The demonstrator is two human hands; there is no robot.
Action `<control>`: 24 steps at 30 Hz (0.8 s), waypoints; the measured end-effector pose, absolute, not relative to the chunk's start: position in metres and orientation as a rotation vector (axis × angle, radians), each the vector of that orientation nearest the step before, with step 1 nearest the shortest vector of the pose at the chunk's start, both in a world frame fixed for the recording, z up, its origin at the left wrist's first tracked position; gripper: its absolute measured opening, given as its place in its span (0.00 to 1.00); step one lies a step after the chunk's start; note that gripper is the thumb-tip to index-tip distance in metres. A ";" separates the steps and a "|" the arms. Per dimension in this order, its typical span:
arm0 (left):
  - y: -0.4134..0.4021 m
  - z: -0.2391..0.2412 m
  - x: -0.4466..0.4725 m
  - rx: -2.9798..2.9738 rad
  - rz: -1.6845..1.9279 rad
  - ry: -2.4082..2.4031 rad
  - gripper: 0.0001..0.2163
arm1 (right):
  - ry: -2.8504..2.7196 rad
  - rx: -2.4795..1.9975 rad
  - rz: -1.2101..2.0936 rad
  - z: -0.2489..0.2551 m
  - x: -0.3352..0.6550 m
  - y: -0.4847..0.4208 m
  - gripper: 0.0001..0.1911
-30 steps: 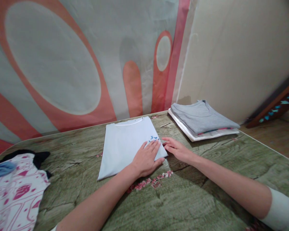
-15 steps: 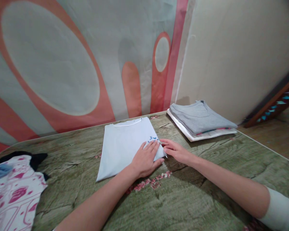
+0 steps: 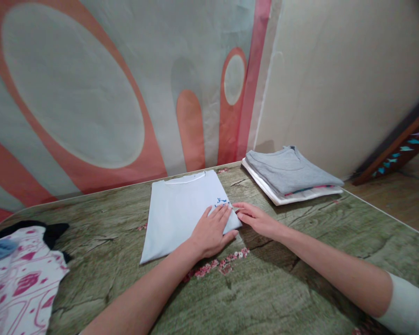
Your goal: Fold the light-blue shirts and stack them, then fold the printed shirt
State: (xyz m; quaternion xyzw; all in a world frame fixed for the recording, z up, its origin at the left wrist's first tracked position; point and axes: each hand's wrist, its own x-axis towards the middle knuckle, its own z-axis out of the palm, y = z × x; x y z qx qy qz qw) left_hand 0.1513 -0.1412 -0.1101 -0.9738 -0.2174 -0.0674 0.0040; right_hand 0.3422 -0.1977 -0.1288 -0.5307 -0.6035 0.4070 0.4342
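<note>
A pale, bluish-white T-shirt (image 3: pixel 178 211) lies folded into a flat rectangle on the table, its neckline toward the wall. It has a small blue print near its right side. My left hand (image 3: pixel 212 230) rests flat on the shirt's lower right part, fingers stretched out and partly covering the print. At the shirt's right edge is my right hand (image 3: pixel 260 220), its thumb and fingertips closed about the edge of the cloth. The fabric between those fingertips is mostly hidden.
Folded clothes, a grey T-shirt (image 3: pixel 289 170) on top of white ones, are stacked at the back right. Left, a white-and-pink printed garment (image 3: pixel 24 279) lies loosely with blue and black cloth. The wood-patterned table (image 3: pixel 108 279) meets a wall with orange shapes.
A small corner of cloth that stuck out under my right fingertips no longer shows. My left hand stays nearly in place on the shirt; my right hand has shifted very slightly.
</note>
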 end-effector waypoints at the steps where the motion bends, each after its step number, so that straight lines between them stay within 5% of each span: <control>1: -0.141 -0.110 0.151 -3.051 -0.214 -0.681 0.30 | -1.497 -1.311 1.029 -0.129 0.342 -0.198 0.18; 8: -0.142 -0.110 0.151 -3.046 -0.228 -0.690 0.30 | -1.660 -1.307 0.949 -0.124 0.346 -0.202 0.25; 24: -0.141 -0.112 0.151 -3.063 -0.208 -0.683 0.31 | -1.711 -1.452 0.864 -0.114 0.362 -0.204 0.11</control>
